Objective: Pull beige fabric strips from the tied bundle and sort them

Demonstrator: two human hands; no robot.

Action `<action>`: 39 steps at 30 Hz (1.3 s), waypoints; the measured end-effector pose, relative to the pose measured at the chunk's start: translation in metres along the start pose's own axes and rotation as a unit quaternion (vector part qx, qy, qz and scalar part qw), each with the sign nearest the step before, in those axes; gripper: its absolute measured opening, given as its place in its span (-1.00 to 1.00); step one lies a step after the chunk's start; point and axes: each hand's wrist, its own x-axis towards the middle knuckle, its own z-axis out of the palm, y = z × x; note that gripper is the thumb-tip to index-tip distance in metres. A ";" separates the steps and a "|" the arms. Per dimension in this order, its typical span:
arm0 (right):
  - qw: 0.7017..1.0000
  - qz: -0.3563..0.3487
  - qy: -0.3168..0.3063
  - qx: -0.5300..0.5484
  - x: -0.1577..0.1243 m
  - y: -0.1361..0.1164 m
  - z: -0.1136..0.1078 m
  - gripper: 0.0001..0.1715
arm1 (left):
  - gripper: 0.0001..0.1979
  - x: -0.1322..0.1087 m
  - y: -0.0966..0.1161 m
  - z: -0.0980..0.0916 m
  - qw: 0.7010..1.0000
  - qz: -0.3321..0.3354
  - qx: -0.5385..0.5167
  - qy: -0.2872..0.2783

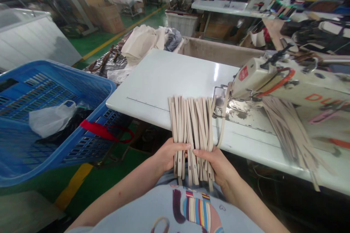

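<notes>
A bundle of flat beige straps (191, 123), with small slots near their lower ends, fans out between my two hands at the table's front edge. My left hand (171, 154) is closed on the left side of the bundle, thumb lying across the front. From the other side my right hand (218, 162) grips it the same way; the fingers behind are mostly hidden. A single strap (224, 116) hangs from beside the sewing machine's head (246, 76) down toward my right hand. More straps (292, 134) lie in a loose pile under the machine arm.
The white sewing table (153, 80) extends ahead and left. At left stands a blue plastic basket (101, 83) holding a white bag (51, 118). Beige fabric pieces (142, 42) are heaped behind the table. Pink-handled snips (325, 114) appear at right. People work at the back.
</notes>
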 end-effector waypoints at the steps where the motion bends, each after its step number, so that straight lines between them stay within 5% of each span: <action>1: 1.000 0.000 0.007 0.001 0.000 0.001 0.000 -0.51 | -0.57 0.000 0.000 0.000 1.000 -0.002 -0.005 -0.007; 12: 0.998 0.032 0.059 0.008 -0.003 -0.005 0.004 -0.58 | -0.65 -0.002 0.001 0.005 1.000 -0.018 -0.015 0.004; 22: 0.999 0.002 0.034 -0.010 -0.002 -0.002 0.003 -0.46 | -0.46 -0.005 0.002 0.011 0.999 0.028 -0.001 -0.044; 31: 0.998 0.023 0.065 0.003 -0.004 -0.007 0.004 -0.62 | -0.65 0.000 -0.001 0.005 1.000 -0.010 -0.012 -0.024; 39: 1.000 0.006 0.011 -0.004 -0.005 -0.006 0.006 -0.53 | -0.62 0.001 0.000 0.007 1.000 -0.006 0.023 0.014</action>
